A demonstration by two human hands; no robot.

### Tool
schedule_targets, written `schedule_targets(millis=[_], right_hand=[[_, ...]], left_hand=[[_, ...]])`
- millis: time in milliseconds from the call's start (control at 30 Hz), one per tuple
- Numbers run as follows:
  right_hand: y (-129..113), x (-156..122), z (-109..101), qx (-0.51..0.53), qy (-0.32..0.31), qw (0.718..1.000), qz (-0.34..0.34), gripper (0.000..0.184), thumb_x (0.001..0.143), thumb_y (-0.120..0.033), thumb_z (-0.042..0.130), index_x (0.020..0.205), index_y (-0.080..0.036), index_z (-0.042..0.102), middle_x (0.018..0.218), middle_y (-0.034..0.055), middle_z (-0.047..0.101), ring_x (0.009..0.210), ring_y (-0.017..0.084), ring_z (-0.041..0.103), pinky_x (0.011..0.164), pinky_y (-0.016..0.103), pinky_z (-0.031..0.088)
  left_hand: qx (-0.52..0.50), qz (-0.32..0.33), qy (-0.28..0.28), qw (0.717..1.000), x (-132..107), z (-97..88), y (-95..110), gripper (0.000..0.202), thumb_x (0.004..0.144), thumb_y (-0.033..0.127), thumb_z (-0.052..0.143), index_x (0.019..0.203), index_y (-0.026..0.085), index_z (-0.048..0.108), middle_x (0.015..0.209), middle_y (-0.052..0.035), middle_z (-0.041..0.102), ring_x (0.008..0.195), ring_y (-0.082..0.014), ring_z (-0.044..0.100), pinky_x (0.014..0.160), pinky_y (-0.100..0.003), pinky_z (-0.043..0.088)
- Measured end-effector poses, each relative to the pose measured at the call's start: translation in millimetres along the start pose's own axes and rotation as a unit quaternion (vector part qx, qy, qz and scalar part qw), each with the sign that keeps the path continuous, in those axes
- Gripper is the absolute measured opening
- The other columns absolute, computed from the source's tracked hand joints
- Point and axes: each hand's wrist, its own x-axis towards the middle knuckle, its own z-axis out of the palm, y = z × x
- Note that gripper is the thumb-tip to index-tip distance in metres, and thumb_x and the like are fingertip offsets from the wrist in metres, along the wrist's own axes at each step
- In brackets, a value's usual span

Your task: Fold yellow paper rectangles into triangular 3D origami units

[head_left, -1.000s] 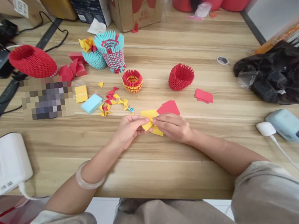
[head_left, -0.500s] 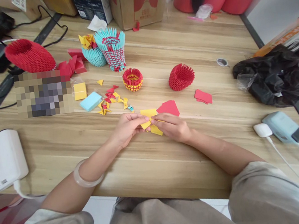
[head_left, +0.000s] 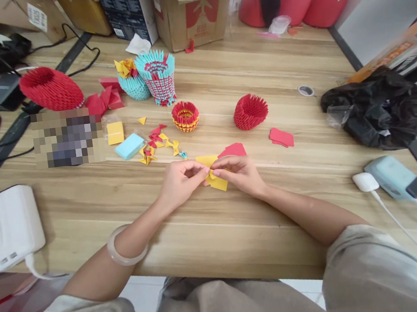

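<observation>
My left hand [head_left: 185, 180] and my right hand [head_left: 241, 173] meet above the table, both closed in a pinch on one small folded piece of yellow paper [head_left: 211, 174]. Fingers hide much of that piece. Loose yellow paper sheets [head_left: 219, 183] lie on the wood just under my fingertips. Partly behind my right hand is a stack of red paper [head_left: 233, 150]. Small folded paper pieces [head_left: 158, 142] in red and yellow are scattered to the left of it, close to a blue paper stack [head_left: 130, 146] and a yellow paper stack [head_left: 115, 133].
Beyond my hands stand a red-and-yellow folded-paper bowl [head_left: 185, 117], a red folded-paper bowl [head_left: 250, 112] and a turquoise-and-red paper vase [head_left: 159, 78]. A black plastic bag [head_left: 377, 107] and a light blue charger [head_left: 393, 176] are at right, a white power box [head_left: 12, 228] at left.
The yellow paper between my fingers now looks smaller and more folded. Both hands have turned slightly, thumbs nearer me. The whole view has shifted a little.
</observation>
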Motion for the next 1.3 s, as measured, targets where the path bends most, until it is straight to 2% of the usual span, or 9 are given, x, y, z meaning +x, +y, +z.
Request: schedule_targets(millis=[233, 600, 700, 800, 867, 967, 1100, 1200, 1300], right_hand=[[0.0, 2.5, 0.1, 0.051, -0.026, 0.997, 0.058, 0.014, 0.069, -0.031, 0.074, 0.072, -0.018, 0.073, 0.07, 0.0021, 0.072, 0.061, 0.011, 0.063, 0.061, 0.024, 0.052], [-0.8, 2.7, 2.8, 0.087, -0.022, 0.994, 0.062, 0.019, 0.069, -0.032, 0.074, 0.069, -0.015, 0.066, 0.065, -0.0006, 0.066, 0.06, 0.007, 0.059, 0.059, 0.019, 0.048], [1.0, 1.4, 2.6, 0.09, -0.01, 0.995, 0.048, 0.019, 0.065, -0.03, 0.077, 0.068, -0.016, 0.065, 0.064, -0.001, 0.066, 0.059, 0.007, 0.06, 0.059, 0.019, 0.049], [5.0, 0.2, 1.5, 0.057, -0.028, 0.998, 0.002, 0.017, 0.067, -0.029, 0.076, 0.071, -0.016, 0.065, 0.066, -0.0001, 0.067, 0.059, 0.008, 0.062, 0.059, 0.02, 0.051], [8.1, -0.4, 0.3, 0.011, -0.022, 0.998, -0.059, 0.012, 0.075, -0.028, 0.07, 0.079, -0.017, 0.067, 0.073, 0.0023, 0.07, 0.065, 0.01, 0.065, 0.062, 0.022, 0.054], [10.9, -0.6, -2.4, -0.107, 0.017, 0.975, -0.192, 0.015, 0.085, -0.019, 0.058, 0.097, -0.02, 0.067, 0.09, 0.0056, 0.072, 0.081, 0.012, 0.068, 0.073, 0.026, 0.056], [10.7, 0.5, -6.3, -0.234, -0.004, 0.903, -0.361, 0.023, 0.085, -0.012, 0.056, 0.103, -0.021, 0.067, 0.095, 0.0077, 0.072, 0.087, 0.015, 0.068, 0.077, 0.03, 0.057], [10.3, 1.3, -8.6, -0.259, -0.017, 0.872, -0.415, 0.019, 0.085, -0.012, 0.057, 0.099, -0.02, 0.068, 0.092, 0.0087, 0.072, 0.084, 0.016, 0.069, 0.074, 0.032, 0.059], [10.3, 1.3, -10.1, -0.255, -0.026, 0.869, -0.424, 0.018, 0.085, -0.01, 0.057, 0.097, -0.017, 0.068, 0.091, 0.0103, 0.072, 0.086, 0.017, 0.069, 0.075, 0.033, 0.059]], left_hand=[[0.014, 0.004, 0.008, 1.0, -0.6, 1.3, -1.0, 0.017, 0.075, 0.028, 0.066, 0.073, 0.011, 0.07, 0.068, -0.0042, 0.07, 0.057, -0.0134, 0.066, 0.054, -0.019, 0.05], [0.03, 0.022, 0.011, 0.999, -0.5, 2.0, -3.7, 0.019, 0.076, 0.03, 0.062, 0.072, 0.012, 0.068, 0.065, -0.0046, 0.069, 0.061, -0.015, 0.065, 0.059, -0.023, 0.05], [0.065, 0.014, -0.026, 0.997, -0.6, 2.3, -3.9, 0.015, 0.073, 0.025, 0.062, 0.068, 0.012, 0.067, 0.065, -0.0036, 0.068, 0.058, -0.0128, 0.061, 0.056, -0.021, 0.047], [0.094, -0.005, -0.1, 0.991, -0.4, 2.8, -3.0, 0.013, 0.069, 0.022, 0.062, 0.061, 0.013, 0.066, 0.057, -0.0014, 0.065, 0.051, -0.0103, 0.056, 0.049, -0.019, 0.041], [0.06, -0.032, -0.11, 0.992, 0.3, 2.9, -1.1, 0.013, 0.068, 0.022, 0.063, 0.06, 0.013, 0.067, 0.057, -0.0017, 0.066, 0.051, -0.0104, 0.056, 0.049, -0.02, 0.041], [-0.055, -0.084, -0.036, 0.994, 1.9, 2.0, 3.6, 0.012, 0.066, 0.025, 0.067, 0.061, 0.014, 0.069, 0.06, -0.003, 0.068, 0.057, -0.0123, 0.061, 0.056, -0.021, 0.046], [-0.148, -0.111, 0.03, 0.982, 3.4, 0.3, 8.5, 0.01, 0.061, 0.024, 0.073, 0.057, 0.015, 0.069, 0.058, -0.0029, 0.068, 0.057, -0.0127, 0.063, 0.056, -0.021, 0.047], [-0.141, -0.109, 0.019, 0.984, 3.7, -0.2, 8.2, 0.011, 0.061, 0.024, 0.074, 0.058, 0.014, 0.07, 0.058, -0.0034, 0.068, 0.057, -0.0114, 0.062, 0.056, -0.02, 0.047], [-0.136, -0.098, 0.024, 0.986, 4.4, -0.4, 5.6, 0.014, 0.061, 0.025, 0.077, 0.059, 0.013, 0.07, 0.059, -0.0026, 0.067, 0.057, -0.0099, 0.06, 0.057, -0.019, 0.048]])
